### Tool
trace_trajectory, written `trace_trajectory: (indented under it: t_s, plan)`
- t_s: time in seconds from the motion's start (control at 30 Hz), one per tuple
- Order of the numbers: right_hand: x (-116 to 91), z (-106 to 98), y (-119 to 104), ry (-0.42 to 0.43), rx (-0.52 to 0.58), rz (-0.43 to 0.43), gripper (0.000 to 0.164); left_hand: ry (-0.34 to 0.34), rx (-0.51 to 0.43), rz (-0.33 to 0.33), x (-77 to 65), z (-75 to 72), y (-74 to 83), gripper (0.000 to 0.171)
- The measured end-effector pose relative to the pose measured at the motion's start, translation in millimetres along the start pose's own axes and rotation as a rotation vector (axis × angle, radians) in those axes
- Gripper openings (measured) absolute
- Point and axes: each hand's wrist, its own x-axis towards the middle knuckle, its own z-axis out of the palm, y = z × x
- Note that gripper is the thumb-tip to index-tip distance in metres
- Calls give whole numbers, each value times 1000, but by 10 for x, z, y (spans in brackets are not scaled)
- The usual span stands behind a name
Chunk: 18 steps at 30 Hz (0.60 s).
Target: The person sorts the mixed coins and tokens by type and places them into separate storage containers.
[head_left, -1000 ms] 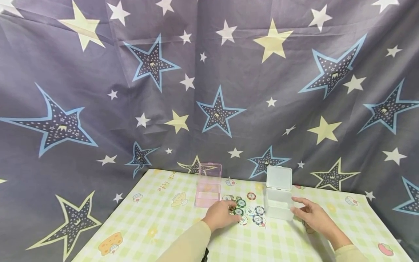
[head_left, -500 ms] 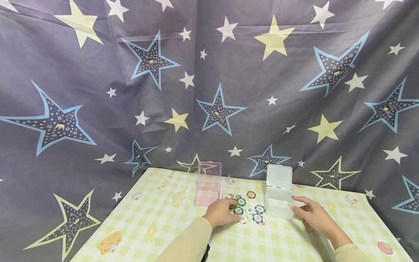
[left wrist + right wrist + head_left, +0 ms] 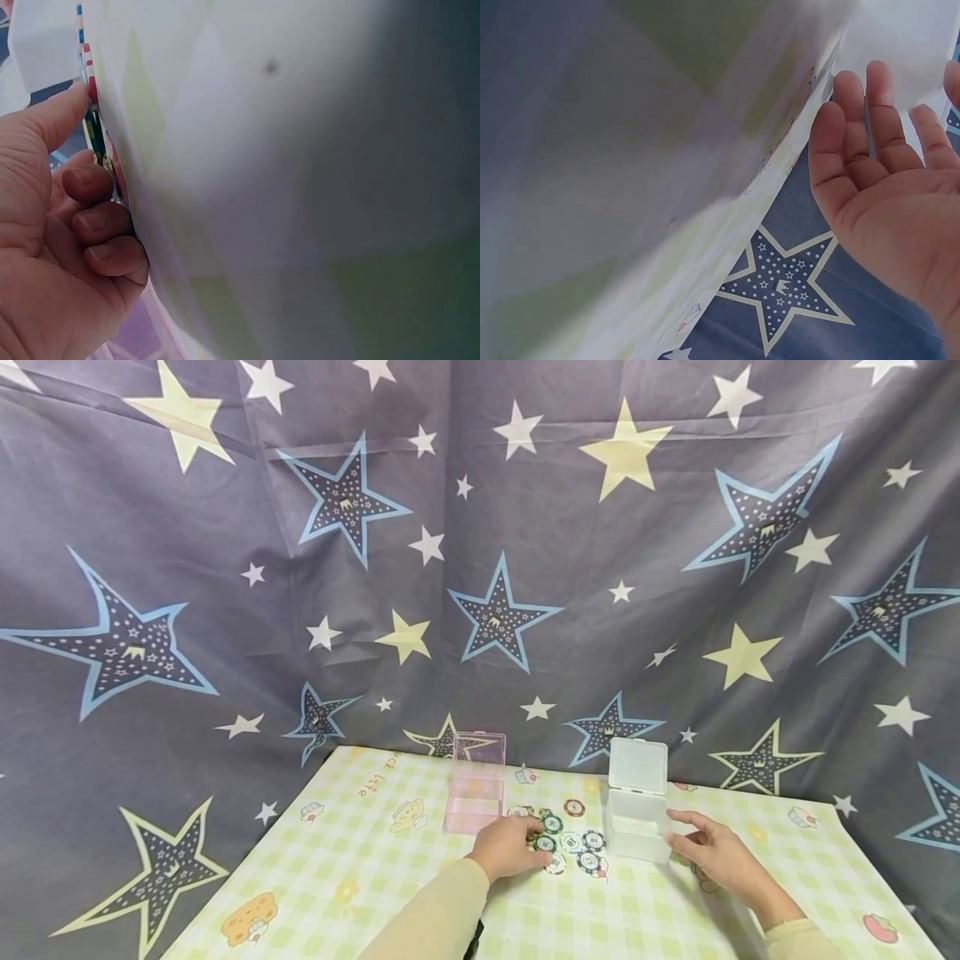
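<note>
Poker chips beside a white box.
Left hand curls at the chips, grip unclear from here; right hand, fingers loosely extended, touches the box.

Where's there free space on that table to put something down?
The table has open patches left of the pink box and left sleeve, in front of the chips between both forearms, and right of the right hand. It's crowded between the pink box and white box, with the chips and left hand there.
</note>
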Motion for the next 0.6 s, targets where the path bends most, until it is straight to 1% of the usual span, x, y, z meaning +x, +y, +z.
trace_trajectory:
  t_s: [0.3, 0.47, 0.6]
  plan:
    - [0, -1, 6, -3, -4, -3, 71, 3, 5, 13, 35, 46, -39, 42]
    - [-1, 4, -5, 7, -17, -1, 70, -5, 11, 14, 41, 42, -40, 39]
    - [5, 3, -1, 18, -33, -4, 70, -13, -9, 11, 48, 29, -25, 37]
